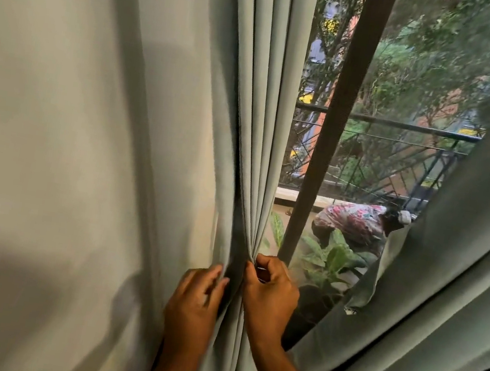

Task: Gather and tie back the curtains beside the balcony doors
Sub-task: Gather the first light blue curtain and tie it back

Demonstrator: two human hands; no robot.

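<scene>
1. The pale green left curtain point(117, 133) fills the left side, its inner edge bunched into pleats beside the balcony door frame point(332, 135).
2. The right hand point(270, 298) pinches those pleats tight.
3. The left hand point(194, 305) rests with loose fingers against the folds just beside it.

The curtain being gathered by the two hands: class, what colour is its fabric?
Plain pale grey-green, with no pattern; the curtain shows best in the head view.
</scene>
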